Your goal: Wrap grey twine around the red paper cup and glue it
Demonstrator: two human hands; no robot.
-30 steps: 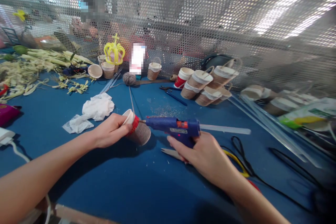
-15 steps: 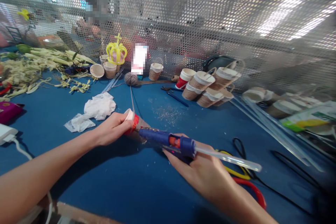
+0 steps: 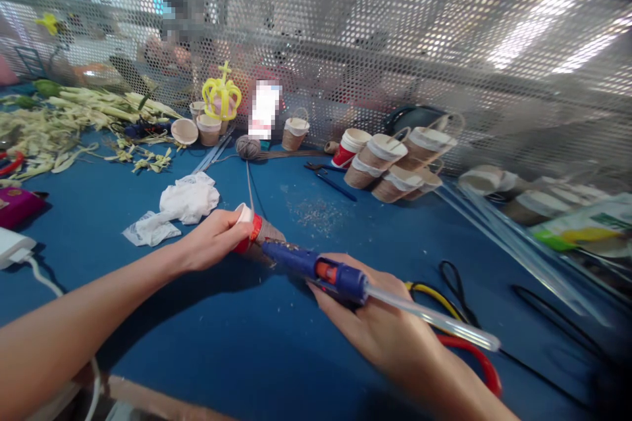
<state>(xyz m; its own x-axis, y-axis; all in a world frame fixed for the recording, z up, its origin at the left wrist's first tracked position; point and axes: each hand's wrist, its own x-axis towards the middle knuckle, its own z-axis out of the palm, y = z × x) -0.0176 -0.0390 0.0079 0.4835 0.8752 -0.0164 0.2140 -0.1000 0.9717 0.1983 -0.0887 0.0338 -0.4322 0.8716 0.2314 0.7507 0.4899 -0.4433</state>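
Observation:
My left hand [image 3: 220, 237] is closed round the rim end of a paper cup [image 3: 255, 229], tipped on its side. Red shows near the cup's rim, and grey-brown twine is wound round the rest. A strand of twine runs from the cup back to a ball of twine [image 3: 247, 147]. My right hand [image 3: 375, 316] grips a blue hot glue gun [image 3: 316, 268], its nozzle at the side of the cup. A clear glue stick [image 3: 434, 319] sticks out of the gun's back. Whether the nozzle touches the cup, I cannot tell.
Several twine-wrapped cups [image 3: 399, 181] stand at the back right, by blue-handled pliers [image 3: 336, 185]. Scissors with red and yellow handles [image 3: 478, 355] lie beneath my right arm. A crumpled white plastic bag [image 3: 190, 197] is left of the cup. Perforated metal panel [image 3: 316, 33] closes off the back.
The glue gun's rear end and its glue stick have tilted slightly down and to the right. The nozzle stays by the cup, and my left hand keeps its hold.

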